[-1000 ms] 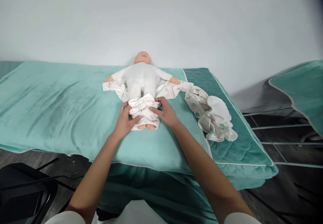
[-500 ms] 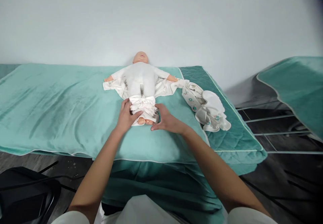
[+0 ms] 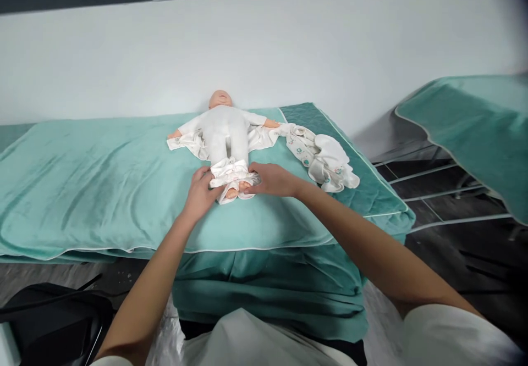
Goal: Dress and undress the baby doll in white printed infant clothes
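One baby doll (image 3: 226, 127), white trousers (image 3: 227, 173) bunched around its lower legs

The doll lies face up on the green bed cover (image 3: 103, 184), head at the far edge by the wall (image 3: 264, 53), feet toward the near side. The left hand (image 3: 199, 194) has thumb and fingers closed on the trousers' left side. The right hand (image 3: 272, 180) curls part-open around their right side, thumb beside a foot; whether it pinches cloth, I cannot tell. Crumpled baby clothes (image 3: 330, 157) lie farther right.
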A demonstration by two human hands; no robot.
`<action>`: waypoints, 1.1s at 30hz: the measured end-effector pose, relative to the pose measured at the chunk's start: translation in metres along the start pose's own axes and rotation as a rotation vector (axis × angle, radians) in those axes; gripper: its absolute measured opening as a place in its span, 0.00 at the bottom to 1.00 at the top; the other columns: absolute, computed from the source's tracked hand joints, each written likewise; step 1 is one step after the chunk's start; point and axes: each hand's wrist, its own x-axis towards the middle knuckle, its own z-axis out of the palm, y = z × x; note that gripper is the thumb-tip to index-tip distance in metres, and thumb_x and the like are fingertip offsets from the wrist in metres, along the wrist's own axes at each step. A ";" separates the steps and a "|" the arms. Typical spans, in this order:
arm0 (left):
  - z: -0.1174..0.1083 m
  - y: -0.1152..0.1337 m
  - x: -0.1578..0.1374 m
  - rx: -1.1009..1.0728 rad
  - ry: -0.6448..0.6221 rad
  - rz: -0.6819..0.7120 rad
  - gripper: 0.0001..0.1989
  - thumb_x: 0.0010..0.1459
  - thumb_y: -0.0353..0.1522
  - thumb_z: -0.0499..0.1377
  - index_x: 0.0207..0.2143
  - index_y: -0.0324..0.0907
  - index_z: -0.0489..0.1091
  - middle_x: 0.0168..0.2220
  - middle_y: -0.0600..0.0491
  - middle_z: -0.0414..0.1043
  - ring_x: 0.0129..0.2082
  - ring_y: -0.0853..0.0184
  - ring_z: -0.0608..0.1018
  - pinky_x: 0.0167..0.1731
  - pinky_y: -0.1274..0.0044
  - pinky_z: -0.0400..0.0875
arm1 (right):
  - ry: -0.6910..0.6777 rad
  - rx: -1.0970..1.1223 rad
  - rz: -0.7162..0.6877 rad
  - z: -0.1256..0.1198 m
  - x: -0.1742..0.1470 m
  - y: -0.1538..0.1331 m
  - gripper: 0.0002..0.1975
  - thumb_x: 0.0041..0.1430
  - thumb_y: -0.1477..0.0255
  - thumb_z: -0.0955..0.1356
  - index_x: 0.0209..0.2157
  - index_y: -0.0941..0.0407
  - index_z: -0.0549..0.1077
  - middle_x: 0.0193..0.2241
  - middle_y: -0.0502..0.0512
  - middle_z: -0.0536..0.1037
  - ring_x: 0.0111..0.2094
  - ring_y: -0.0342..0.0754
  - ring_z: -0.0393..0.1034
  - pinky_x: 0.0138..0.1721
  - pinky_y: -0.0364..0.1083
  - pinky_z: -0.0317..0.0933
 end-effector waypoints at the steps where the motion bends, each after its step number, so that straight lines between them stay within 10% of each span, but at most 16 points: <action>1: -0.003 0.002 -0.004 0.019 -0.023 0.012 0.09 0.59 0.37 0.64 0.40 0.42 0.76 0.56 0.44 0.68 0.60 0.54 0.69 0.63 0.62 0.63 | -0.026 -0.006 0.014 -0.003 -0.003 -0.003 0.23 0.59 0.51 0.72 0.45 0.54 0.69 0.41 0.55 0.80 0.41 0.54 0.75 0.37 0.45 0.57; 11: -0.013 0.032 -0.026 0.377 -0.134 0.149 0.14 0.61 0.42 0.65 0.41 0.41 0.72 0.46 0.45 0.73 0.49 0.54 0.73 0.48 0.66 0.70 | 0.020 -0.290 0.083 0.004 -0.014 -0.030 0.20 0.67 0.54 0.65 0.51 0.54 0.67 0.48 0.59 0.81 0.47 0.60 0.76 0.37 0.47 0.58; 18: 0.008 0.025 -0.012 0.483 -0.074 -0.041 0.09 0.64 0.37 0.61 0.43 0.42 0.73 0.45 0.44 0.78 0.49 0.53 0.78 0.46 0.68 0.71 | 0.120 -0.391 0.127 0.015 -0.012 -0.035 0.16 0.69 0.60 0.63 0.50 0.56 0.68 0.46 0.62 0.80 0.44 0.60 0.76 0.37 0.48 0.58; 26: -0.059 0.050 -0.012 -0.454 -0.588 -0.192 0.25 0.51 0.44 0.70 0.49 0.43 0.78 0.50 0.48 0.81 0.50 0.53 0.81 0.47 0.68 0.76 | -0.272 0.186 -0.181 -0.045 -0.017 -0.031 0.27 0.60 0.43 0.67 0.29 0.54 0.66 0.28 0.50 0.73 0.30 0.45 0.66 0.30 0.44 0.54; 33: -0.084 0.077 0.015 -0.785 -0.314 -0.179 0.35 0.42 0.43 0.75 0.52 0.40 0.75 0.46 0.44 0.81 0.48 0.51 0.82 0.48 0.66 0.77 | -0.137 0.471 -0.202 -0.089 -0.010 -0.050 0.42 0.61 0.33 0.56 0.42 0.56 0.79 0.42 0.60 0.81 0.42 0.53 0.75 0.41 0.50 0.70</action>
